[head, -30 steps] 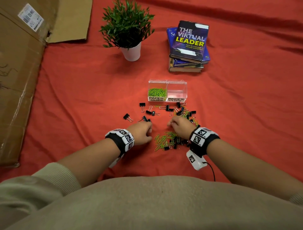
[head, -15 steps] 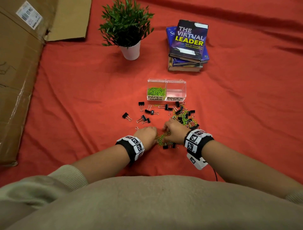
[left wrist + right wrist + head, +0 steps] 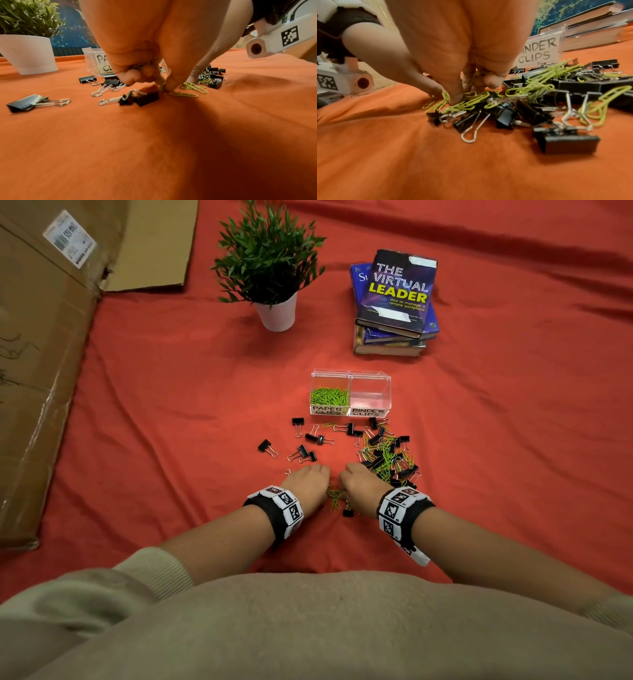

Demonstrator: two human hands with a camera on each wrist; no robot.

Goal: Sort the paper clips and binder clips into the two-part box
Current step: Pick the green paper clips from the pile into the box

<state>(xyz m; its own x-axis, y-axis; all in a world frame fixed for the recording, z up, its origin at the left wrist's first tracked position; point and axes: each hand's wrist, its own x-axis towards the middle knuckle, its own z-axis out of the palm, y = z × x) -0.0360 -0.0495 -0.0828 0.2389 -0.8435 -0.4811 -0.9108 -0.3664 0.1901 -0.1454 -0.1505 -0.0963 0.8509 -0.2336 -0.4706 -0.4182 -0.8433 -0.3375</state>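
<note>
A clear two-part box [image 3: 370, 402] stands on the red cloth; its "PAPER CLIPS" half holds green paper clips [image 3: 329, 397], and its "BINDER CLIPS" half looks empty. Black binder clips [image 3: 303, 451] lie scattered in front of it, and a mixed pile [image 3: 387, 453] lies to the right. My left hand [image 3: 306, 482] and right hand [image 3: 361, 484] meet over a small cluster of green paper clips [image 3: 334, 497]. The left hand [image 3: 137, 40] has curled fingers and pinches a green clip [image 3: 162, 87] at the cloth. My right hand [image 3: 462, 54] holds green clips [image 3: 475, 77] in its curled fingers.
A potted plant [image 3: 274, 268] in a white pot and a stack of books [image 3: 394, 302] stand behind the box. Flattened cardboard [image 3: 41, 354] lies along the left edge. Wrinkled red cloth [image 3: 171, 405] covers the surface.
The two hands have come together over the green clips; the left hand moved right. The loose spread of green clips near me has shrunk to a small cluster between the hands.
</note>
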